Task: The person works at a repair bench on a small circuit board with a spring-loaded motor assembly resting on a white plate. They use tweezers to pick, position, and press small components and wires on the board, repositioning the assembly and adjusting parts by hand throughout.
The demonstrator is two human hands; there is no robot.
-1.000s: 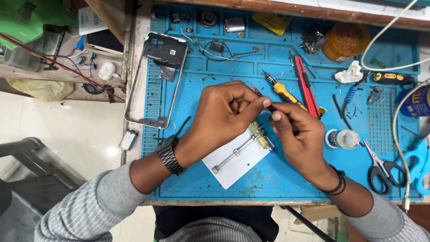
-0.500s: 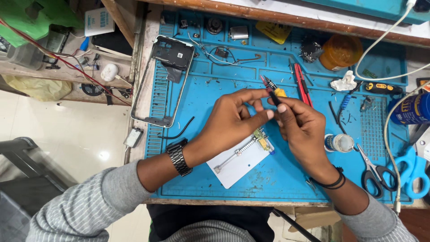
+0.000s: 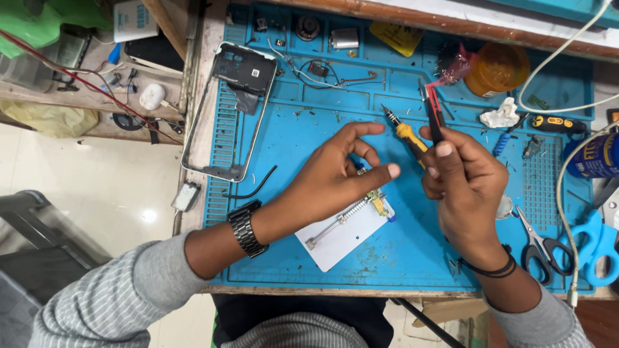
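Over the blue silicone repair mat [image 3: 412,258], your two hands hovered a little apart. Your left hand [image 3: 335,177] was spread open, forefinger and thumb stretched out, empty, just above a white rectangular holder plate [image 3: 342,235] with a metal spring clamp and a small green circuit board [image 3: 379,203] at its upper end. Your right hand [image 3: 464,183] was closed around a pair of black tweezers with red grips [image 3: 433,113], tips pointing away from you. Between the hands, on the mat, lay a yellow-handled precision screwdriver [image 3: 403,129]. You seemed to be between grips, about to work on the clamped board; the next move would call for steadying the plate and bringing the tweezers down. Left of the plate lay a silver phone frame [image 3: 235,106]; right of it, scissors [image 3: 538,248].
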